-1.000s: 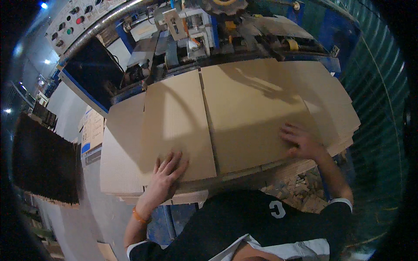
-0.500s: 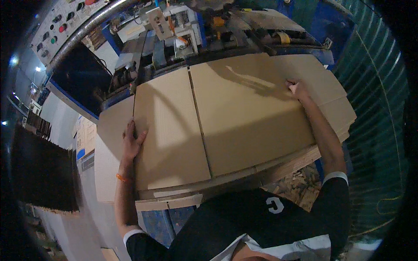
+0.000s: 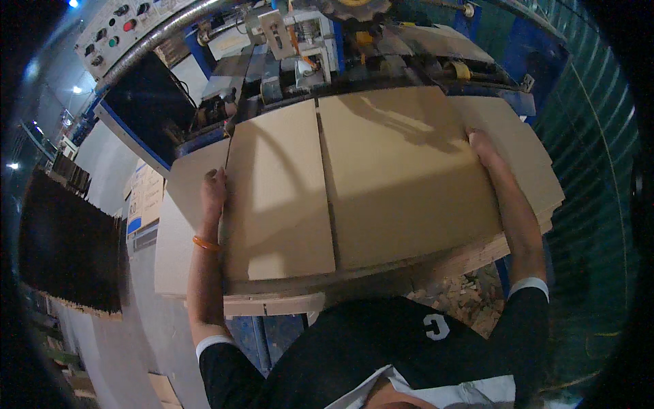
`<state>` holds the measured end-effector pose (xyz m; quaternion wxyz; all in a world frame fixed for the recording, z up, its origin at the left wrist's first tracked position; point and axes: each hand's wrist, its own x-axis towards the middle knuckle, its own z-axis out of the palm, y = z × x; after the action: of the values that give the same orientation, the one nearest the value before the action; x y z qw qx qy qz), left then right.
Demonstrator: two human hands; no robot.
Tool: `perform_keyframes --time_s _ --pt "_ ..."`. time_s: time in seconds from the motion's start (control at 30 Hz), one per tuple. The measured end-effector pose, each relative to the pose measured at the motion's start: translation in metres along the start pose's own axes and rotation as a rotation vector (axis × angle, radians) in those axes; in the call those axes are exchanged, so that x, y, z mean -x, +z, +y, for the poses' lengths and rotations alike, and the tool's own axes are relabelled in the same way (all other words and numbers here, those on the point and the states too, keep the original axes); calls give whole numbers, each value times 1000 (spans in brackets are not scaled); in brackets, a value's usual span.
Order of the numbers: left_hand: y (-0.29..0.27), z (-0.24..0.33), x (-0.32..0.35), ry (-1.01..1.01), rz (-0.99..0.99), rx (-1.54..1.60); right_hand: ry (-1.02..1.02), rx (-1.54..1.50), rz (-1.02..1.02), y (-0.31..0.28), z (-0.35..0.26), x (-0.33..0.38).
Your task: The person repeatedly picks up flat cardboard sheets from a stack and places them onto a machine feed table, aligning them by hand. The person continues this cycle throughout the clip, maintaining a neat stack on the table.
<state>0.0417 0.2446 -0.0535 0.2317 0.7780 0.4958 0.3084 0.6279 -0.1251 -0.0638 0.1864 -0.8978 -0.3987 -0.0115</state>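
A flat brown cardboard sheet with a dark slot down it lies in front of me on a stack of similar sheets. At its left edge my left hand is closed, fingers curled in and an orange band on the wrist. My right hand grips the right edge, fingers partly hidden by the sheet and the hand itself. Lower cardboard sheets stick out past the top one on both sides. The far edge of the top sheet reaches the machine's rollers.
A control panel with buttons hangs at the upper left beside a metal rail. Dark stacked cardboard stands on the floor at left. Cardboard scraps lie below the stack's near right edge. Green corrugated sheeting runs along the right.
My left hand has gone from lying with spread fingers on the cardboard to curled at its left edge. My right hand has shifted to the sheet's right edge. The view has swung slightly.
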Motion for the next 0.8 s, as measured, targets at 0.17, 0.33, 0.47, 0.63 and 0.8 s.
perform_keyframes --time_s 0.17,0.33,0.47,0.63,0.8 --pt "5 -8 -29 -249 -167 18 156 -314 82 6 3 -6" --pt "26 4 -16 -10 57 -305 122 283 36 -4 -29 22" --pt "23 18 -16 -37 -78 -450 380 150 145 -5 -53 17" --pt "5 52 8 -24 27 -438 161 188 -156 -44 -64 31" --pt "-35 107 144 578 -321 -160 -343 49 -108 -102 -83 176"
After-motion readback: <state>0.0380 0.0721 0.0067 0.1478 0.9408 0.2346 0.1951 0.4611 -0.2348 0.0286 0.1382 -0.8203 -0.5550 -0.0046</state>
